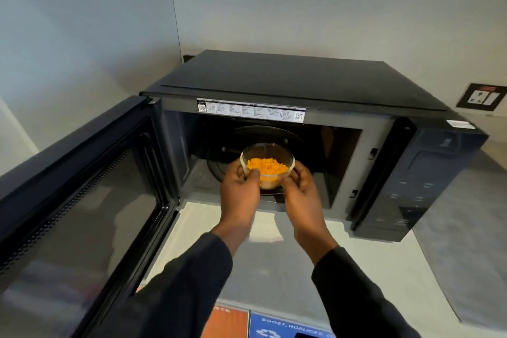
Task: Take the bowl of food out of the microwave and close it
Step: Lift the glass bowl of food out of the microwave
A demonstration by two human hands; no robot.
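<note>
A black countertop microwave oven [296, 82] stands on a pale grey surface [315, 269] with its dark glass-panelled door [82, 192] swung fully open to the left of the oven's cavity. At the front of that cavity, just above the round glass turntable [219, 156], sits a small clear glass bowl [267, 163] filled with orange food pieces [267, 169].

Both of the person's hands are wrapped round the bowl. The left hand [240, 191] grasps the bowl's left side, thumb lying across the near rim and the other fingers [233, 171] curled behind the glass. The right hand [301, 189] grasps the right side, its fingers [303, 173] curved round the far wall of the bowl. The bowl lies squarely between the two palms, touching both. Whether its base rests on the turntable or is lifted clear cannot be told, as the hands hide it.

Dark long sleeves [192, 282] cover both forearms, reaching toward the oven from below. A white instruction label [251, 110] runs along the upper frame of the oven's opening. The oven's control panel [428, 181] is to the right of the cavity, and a black wall socket [482, 96] lies on the wall beyond the oven's right corner.
</note>
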